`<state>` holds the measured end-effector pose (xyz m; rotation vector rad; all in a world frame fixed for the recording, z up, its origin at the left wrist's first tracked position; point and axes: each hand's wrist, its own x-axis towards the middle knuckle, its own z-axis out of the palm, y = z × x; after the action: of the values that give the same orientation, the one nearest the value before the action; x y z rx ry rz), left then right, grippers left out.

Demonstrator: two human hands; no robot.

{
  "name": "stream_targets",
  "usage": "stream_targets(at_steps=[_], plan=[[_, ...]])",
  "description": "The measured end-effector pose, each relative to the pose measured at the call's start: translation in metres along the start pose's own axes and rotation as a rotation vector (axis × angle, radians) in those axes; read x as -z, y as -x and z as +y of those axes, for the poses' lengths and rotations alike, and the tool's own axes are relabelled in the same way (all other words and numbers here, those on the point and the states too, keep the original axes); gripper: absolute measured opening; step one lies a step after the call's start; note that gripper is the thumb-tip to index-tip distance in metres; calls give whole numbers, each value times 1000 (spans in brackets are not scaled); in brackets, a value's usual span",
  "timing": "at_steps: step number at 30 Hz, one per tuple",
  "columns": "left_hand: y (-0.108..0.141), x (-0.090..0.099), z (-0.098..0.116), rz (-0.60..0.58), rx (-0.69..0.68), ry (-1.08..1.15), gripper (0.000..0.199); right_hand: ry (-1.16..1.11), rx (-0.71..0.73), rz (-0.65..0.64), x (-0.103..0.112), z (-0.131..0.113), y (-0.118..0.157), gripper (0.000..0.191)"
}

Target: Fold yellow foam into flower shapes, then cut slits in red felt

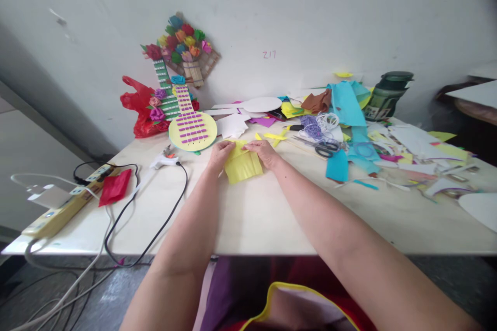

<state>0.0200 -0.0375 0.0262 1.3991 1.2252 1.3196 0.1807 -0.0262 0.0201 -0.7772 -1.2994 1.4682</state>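
Observation:
A piece of yellow crepe paper (244,166) hangs creased between my two hands, over the middle of the table. My left hand (222,155) pinches its upper left edge. At its upper right, my right hand (266,153) grips the edge between thumb and fingers. Just behind the paper lie a few yellow strips (276,137). A round yellow paper guitar (193,131) with purple bars leans against the wall beyond my left hand. To the right of my right hand rest dark-handled scissors (326,150) and a blue paper piece (337,166).
At left are a white glue gun (165,159) with a black cord, a power strip (66,207) and a red paper packet (115,187). Paper scraps (419,152), tangled string (320,125) and a green bottle (389,95) cover the right. Paper flowers (186,44) stand against the wall.

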Motion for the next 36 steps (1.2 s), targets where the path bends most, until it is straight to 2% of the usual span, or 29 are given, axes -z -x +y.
stream_targets(at_steps=[7,13,18,24,30,36], plan=[[0,-1,-1,36,6,-30,18,-6,-16,-11,0,1,0,20],[-5,0,-5,68,-32,-33,28,32,5,-10,1,3,-2,20],[-1,0,-3,36,-28,-116,36,59,14,-25,1,5,-3,19],[0,0,-5,10,-48,-172,36,115,14,-32,1,6,-4,19],[0,-2,-5,-18,-62,-134,32,-26,16,20,2,9,-7,25],[-1,-3,-7,-15,-109,-154,33,160,-20,18,3,12,-8,31]])
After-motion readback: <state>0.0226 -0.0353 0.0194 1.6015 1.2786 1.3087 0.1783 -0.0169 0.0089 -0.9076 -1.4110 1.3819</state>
